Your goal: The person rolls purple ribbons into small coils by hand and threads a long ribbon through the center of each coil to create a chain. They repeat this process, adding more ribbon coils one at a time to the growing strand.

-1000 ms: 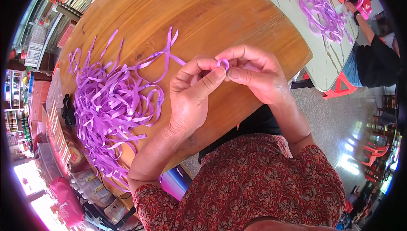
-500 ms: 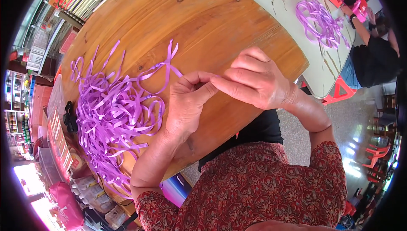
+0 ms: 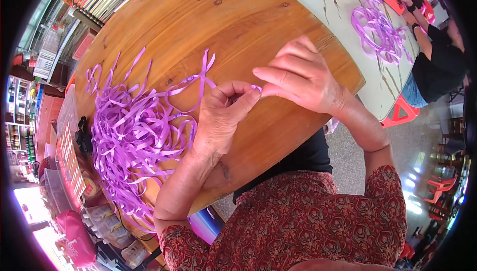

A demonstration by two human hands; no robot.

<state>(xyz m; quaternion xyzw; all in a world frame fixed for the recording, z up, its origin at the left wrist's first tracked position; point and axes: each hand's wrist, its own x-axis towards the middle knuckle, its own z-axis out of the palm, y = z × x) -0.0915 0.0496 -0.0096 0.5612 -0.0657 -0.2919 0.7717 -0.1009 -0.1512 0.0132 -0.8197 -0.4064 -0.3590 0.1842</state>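
Observation:
Over the wooden table (image 3: pixel 238 17), my left hand (image 3: pixel 221 117) is closed in a pinch on a purple ribbon (image 3: pixel 256 88). A tiny bit of it pokes up at the fingertips; the rest is hidden by the fingers. Against those fingertips rests the thumb of my right hand (image 3: pixel 308 79). Its index finger is lifted apart from the thumb, the other fingers are loosely bent, and nothing shows in its grasp. To the left of my left hand lies a tangled heap of purple ribbons (image 3: pixel 131 136), some strands with small knots or loops reaching toward my wrist.
A white marbled table (image 3: pixel 343 27) adjoins at the upper right, bearing more purple ribbon coils (image 3: pixel 375 32). Beyond it a person in black (image 3: pixel 437 67) works near a red stool (image 3: pixel 400 112). Shelves and boxes (image 3: pixel 87 45) line the left side.
My right index finger has lifted away from my left fingertips, opening the right-hand pinch. A bit of purple ribbon now shows at the left fingertips. The other person's arms have shifted.

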